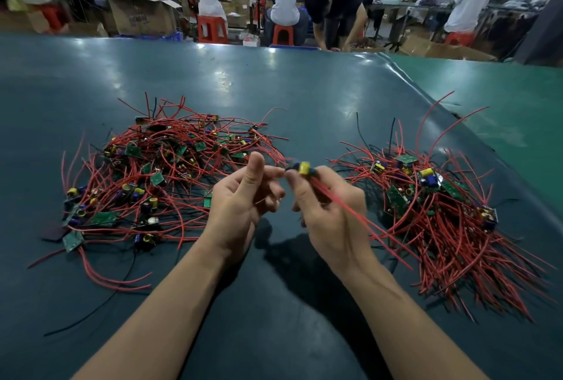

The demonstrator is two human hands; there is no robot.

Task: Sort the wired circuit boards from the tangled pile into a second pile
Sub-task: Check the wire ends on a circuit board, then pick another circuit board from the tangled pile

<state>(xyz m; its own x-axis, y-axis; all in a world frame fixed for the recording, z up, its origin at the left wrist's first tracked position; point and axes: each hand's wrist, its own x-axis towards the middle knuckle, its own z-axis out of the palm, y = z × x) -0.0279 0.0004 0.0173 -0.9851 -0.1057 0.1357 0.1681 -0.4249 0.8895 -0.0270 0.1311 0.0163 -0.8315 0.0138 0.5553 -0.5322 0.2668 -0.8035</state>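
A tangled pile [164, 172] of small green circuit boards with red and black wires lies on the left of the dark green table [274, 90]. A second pile [438, 212], its red wires lying more in line, sits on the right. Between them, above the table, my right hand [329, 215] grips one wired circuit board [303, 168] with a yellow part on it; its red wire trails down to the right. My left hand [243, 200] is raised beside it, fingers curled, fingertips touching the board's left end.
The table's far edge runs across the top, with a lighter green mat [502, 99] at the right. Beyond it several people sit on red stools [211, 29] at other benches, among cardboard boxes [143, 17]. Loose wire ends stray out from both piles.
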